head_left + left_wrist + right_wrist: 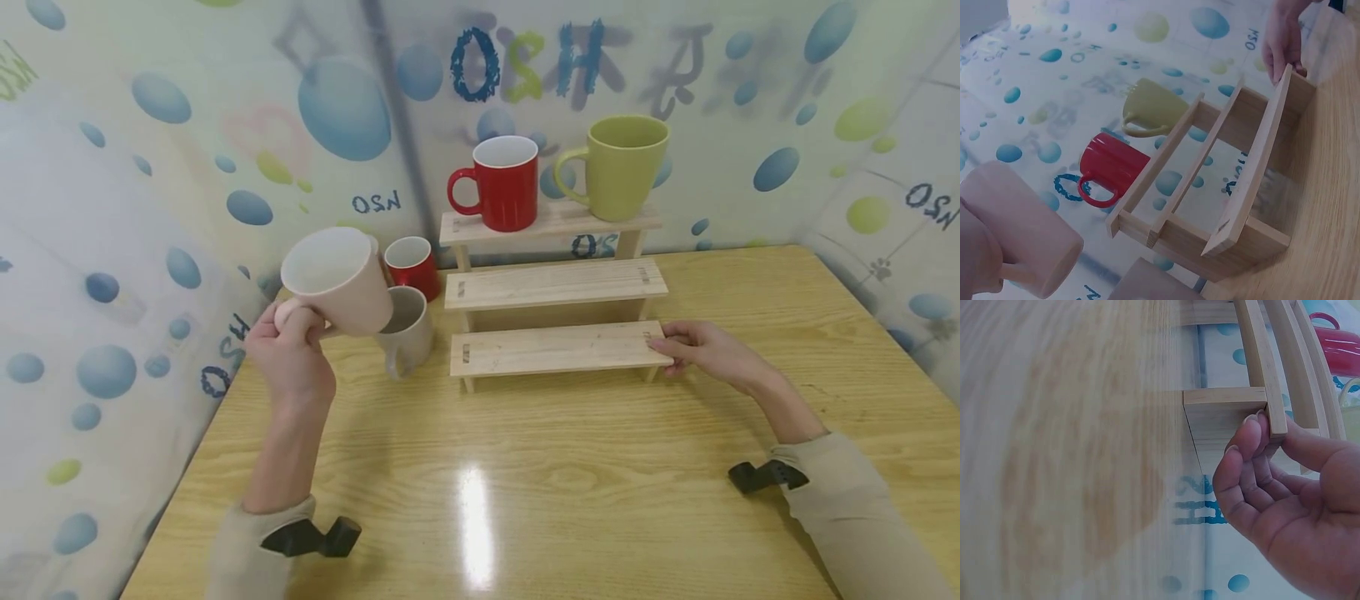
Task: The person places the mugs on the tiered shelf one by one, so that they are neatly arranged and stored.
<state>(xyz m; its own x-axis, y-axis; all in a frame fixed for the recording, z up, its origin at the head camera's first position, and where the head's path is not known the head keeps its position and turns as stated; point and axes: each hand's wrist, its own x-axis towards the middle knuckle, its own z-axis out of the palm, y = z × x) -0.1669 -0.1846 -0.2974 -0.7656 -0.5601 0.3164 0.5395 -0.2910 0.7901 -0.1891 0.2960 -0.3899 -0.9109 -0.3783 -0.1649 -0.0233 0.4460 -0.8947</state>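
By its handle, my left hand grips a pale pink mug, raised above the table and tilted. With thumb on top and fingers curled beneath, my right hand pinches the right end of the lowest step of a three-step wooden rack; the right wrist view shows these fingers under the board. On the rack's top step stand a red mug and a yellow-green mug, both upright with handles to the left. Its middle and lowest steps are bare.
Left of the rack, a grey-white mug stands on the wooden table, with a smaller red mug behind it. The pink mug partly hides another mug's edge there. A patterned curtain rises behind the table and along its left side.
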